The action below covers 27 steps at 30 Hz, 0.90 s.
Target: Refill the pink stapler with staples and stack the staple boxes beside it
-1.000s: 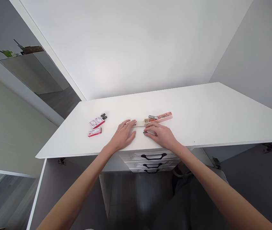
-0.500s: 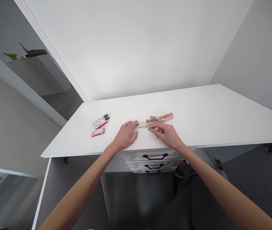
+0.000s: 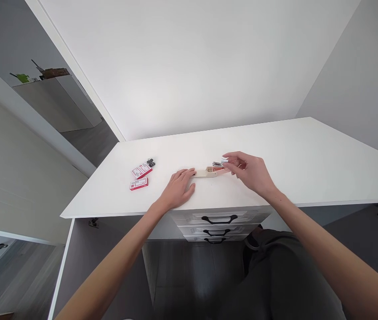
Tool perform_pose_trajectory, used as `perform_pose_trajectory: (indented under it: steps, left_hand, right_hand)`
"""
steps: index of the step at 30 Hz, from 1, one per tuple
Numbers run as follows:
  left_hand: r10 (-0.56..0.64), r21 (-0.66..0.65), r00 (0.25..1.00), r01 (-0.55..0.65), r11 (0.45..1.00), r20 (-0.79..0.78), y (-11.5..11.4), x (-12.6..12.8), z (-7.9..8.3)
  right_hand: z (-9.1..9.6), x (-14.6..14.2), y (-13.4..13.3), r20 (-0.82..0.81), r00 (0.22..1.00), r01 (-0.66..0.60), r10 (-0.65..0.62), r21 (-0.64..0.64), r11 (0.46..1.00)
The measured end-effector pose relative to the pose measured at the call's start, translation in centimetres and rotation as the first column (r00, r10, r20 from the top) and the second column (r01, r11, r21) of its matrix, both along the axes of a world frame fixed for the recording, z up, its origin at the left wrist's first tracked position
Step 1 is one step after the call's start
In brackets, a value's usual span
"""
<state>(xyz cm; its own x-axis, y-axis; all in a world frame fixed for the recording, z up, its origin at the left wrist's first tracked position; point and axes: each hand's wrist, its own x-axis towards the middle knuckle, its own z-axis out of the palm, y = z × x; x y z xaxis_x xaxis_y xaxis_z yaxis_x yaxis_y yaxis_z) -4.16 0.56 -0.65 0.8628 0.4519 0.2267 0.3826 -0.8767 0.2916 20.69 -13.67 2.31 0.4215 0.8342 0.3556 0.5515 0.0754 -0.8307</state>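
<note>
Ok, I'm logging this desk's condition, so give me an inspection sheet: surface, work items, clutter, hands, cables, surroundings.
Surface: white desktop, flat.
Work items: cream-and-pink stapler, apparently, lying open; small pale piece, too small to identify.
Clutter: red-and-white boxes and small black items, towards the left.
Hands: left hand, fingers at the cream end; right hand, pinching the pale piece near the pink part.
Cables: nothing seen.
Surroundings: drawers with black handles below; pale wall behind.

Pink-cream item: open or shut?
Open: its inside shows, with the cream part reaching to the left hand and the pink part by the right hand.
</note>
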Motion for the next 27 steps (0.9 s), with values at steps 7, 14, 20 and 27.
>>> perform_pose_trajectory:
  steps: [7,14,20,27]
  left_hand:
    - [-0.002,-0.005,1.0,0.002,1.0,0.008,-0.1,0.0,0.0]
    - [0.005,-0.003,1.0,-0.005,1.0,0.006,-0.2,0.0,0.0]
    - [0.01,-0.004,1.0,-0.01,1.0,0.004,-0.2,0.0,0.0]
    - [0.007,0.002,1.0,-0.007,1.0,0.013,-0.2,0.0,-0.2]
  right_hand:
    - [0.2,0.7,1.1,0.295,0.955,-0.032,0.031,-0.003,0.999]
    - [-0.4,1.4,2.4,0.592,0.806,-0.017,0.012,0.003,1.0]
    - [-1.4,2.0,3.3,0.576,0.815,-0.058,0.058,-0.019,0.998]
    - [-1.2,2.1,3.5,0.546,0.829,-0.099,0.122,-0.071,0.993]
